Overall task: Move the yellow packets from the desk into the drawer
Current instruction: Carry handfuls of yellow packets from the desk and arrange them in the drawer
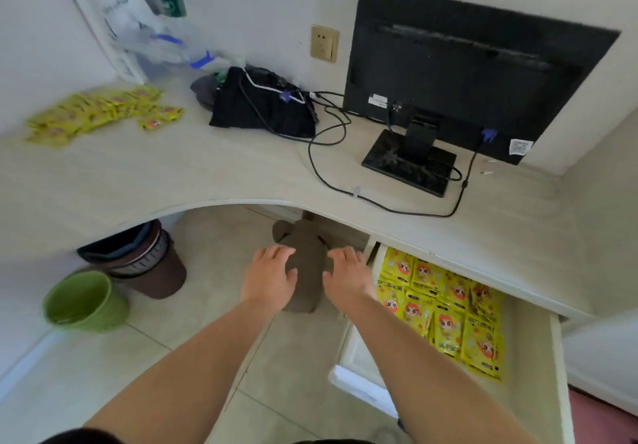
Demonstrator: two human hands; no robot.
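A heap of yellow packets [100,112] lies on the desk [193,174] at the far left. The white drawer [538,367] stands pulled out at the lower right, and several yellow packets [445,312] with a cartoon face lie inside it. My left hand [271,276] and my right hand [347,276] hover side by side below the desk's front edge, just left of the drawer. Their fingers are spread and relaxed, and neither hand holds anything.
A black monitor [476,74] with cables stands at the back right of the desk, a black bag [262,105] at its centre back. Under the desk are a brown bin [145,264], a green bucket [86,302] and a brown plush toy [303,264].
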